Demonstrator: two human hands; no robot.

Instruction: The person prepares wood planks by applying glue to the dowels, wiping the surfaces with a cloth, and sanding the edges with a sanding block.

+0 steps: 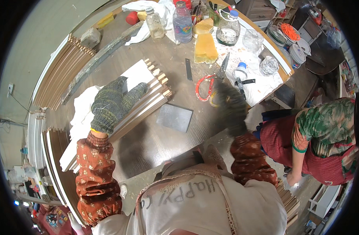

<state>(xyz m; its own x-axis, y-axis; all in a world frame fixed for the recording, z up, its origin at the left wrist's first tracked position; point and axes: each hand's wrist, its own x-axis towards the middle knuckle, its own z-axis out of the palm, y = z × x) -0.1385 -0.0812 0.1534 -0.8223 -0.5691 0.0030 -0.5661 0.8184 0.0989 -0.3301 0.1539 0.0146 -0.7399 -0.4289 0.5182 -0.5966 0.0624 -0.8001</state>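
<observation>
My left hand (111, 107), in a dark grey-green knitted glove, lies on a stack of white-faced wooden boards (134, 74), thumb spread from the fingers. Light wooden tenons (161, 76) stick out of the boards' far ends. A white cloth (84, 102) is beside that hand. My right hand (231, 107), also gloved, is smeared by motion over the table's right side, so its fingers cannot be made out. Just beyond it lie scissors with red handles (204, 88), partly covered by the glove. Between my hands a flat grey rectangular block (174, 117) rests on the table (148, 147).
Bottles (182, 25), glass jars (228, 31) and yellow sponge pieces (205, 47) stand at the back. A dark flat strip (188, 69) lies before them. More boards (64, 70) are stacked on the left. Another person (324, 133) bends down at the right, beside the table.
</observation>
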